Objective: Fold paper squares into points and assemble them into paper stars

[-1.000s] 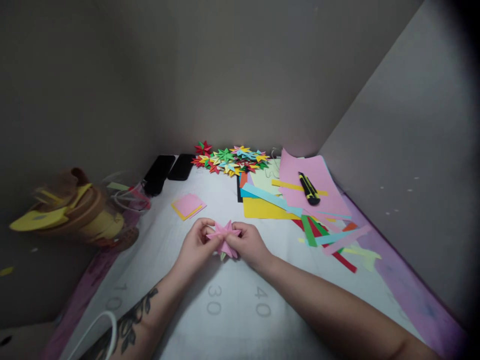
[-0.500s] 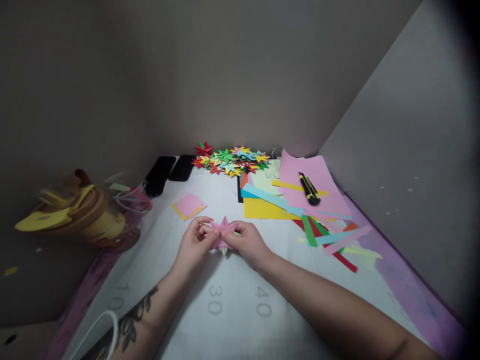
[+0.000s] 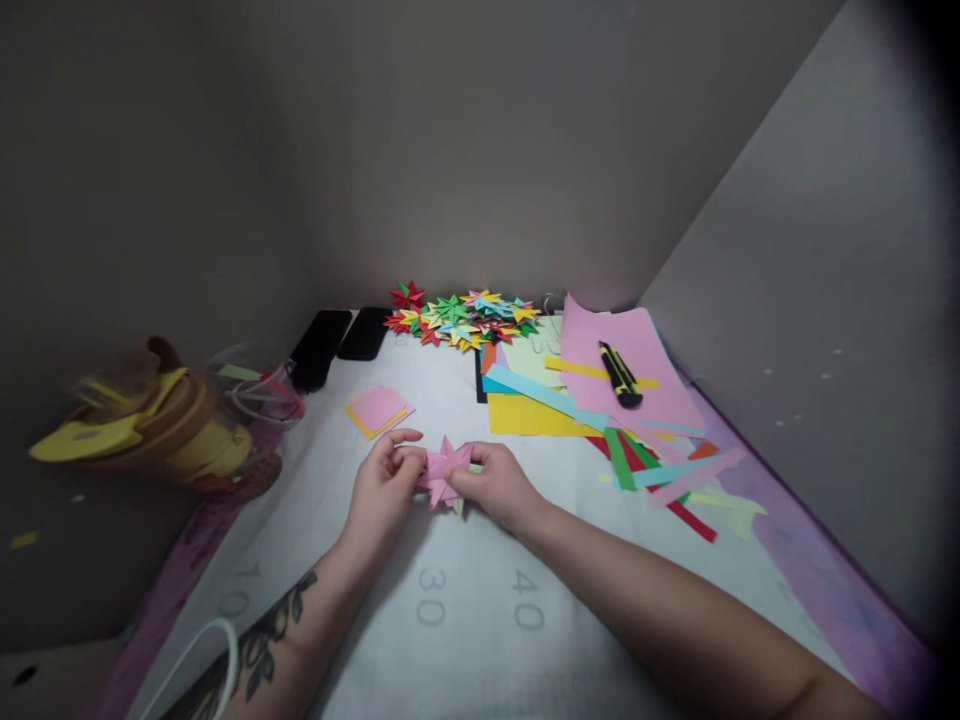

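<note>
A pink folded paper star (image 3: 444, 470) with pale green tips is held between both hands just above the white mat (image 3: 465, 610). My left hand (image 3: 382, 490) pinches its left side with curled fingers. My right hand (image 3: 496, 484) grips its right side, thumb on top. Both forearms reach in from the bottom edge; the left one bears a tattoo.
A heap of coloured paper stars (image 3: 461, 320) lies at the back. Coloured sheets and strips (image 3: 600, 420) spread to the right, a black-and-yellow utility knife (image 3: 619, 373) on the pink sheet. Small pink squares (image 3: 377, 410), two dark phones (image 3: 341, 340) and a cluttered container (image 3: 150, 425) sit left.
The star has been turned slightly in the fingers and sits a little lower and more to the left. The hands stayed in place.
</note>
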A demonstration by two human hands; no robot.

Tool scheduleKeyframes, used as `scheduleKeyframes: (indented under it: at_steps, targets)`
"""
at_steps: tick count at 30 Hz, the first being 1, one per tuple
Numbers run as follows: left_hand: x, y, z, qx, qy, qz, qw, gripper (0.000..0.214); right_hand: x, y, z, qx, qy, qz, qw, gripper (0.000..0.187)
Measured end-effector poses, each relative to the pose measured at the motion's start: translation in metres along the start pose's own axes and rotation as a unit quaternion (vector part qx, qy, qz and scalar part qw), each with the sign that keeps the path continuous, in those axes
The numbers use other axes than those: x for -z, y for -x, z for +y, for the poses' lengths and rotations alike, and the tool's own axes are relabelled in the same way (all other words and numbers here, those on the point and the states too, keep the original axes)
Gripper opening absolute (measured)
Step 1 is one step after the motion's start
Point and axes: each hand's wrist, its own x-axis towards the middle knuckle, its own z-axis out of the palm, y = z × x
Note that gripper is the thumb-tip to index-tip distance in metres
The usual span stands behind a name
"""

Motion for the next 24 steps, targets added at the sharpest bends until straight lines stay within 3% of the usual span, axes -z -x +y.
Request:
scheduleKeyframes:
  at_steps: [9,16,19,24]
  targets:
    - [0.0024,-0.0055,0.0076,-0.015,0.051,0.102,0.993,0.037,-0.0002,0.0015,-0.0005,-0.019,-0.016,-0.01,1.0,0.004]
    - [-0.0043,-0.0008,0.0027,0.028,0.037,-0.071,0.996,0.048,-0.0021,0.0027,0.0025,0.021,0.046,-0.011,0.999,0.008]
    - [-0.0033,0.0007,0.0033,0.026,0.032,-0.072,0.997,0.045,-0.0025,0.0031,0.0028,0.026,0.068,-0.008,0.997,0.007]
    - [0.0005,-0.0021,0.0064,0.054,0.052,-0.061,0.995,0.048,-0.0011,0.0026,0.0006,-0.015,0.019,-0.024,0.999,0.006]
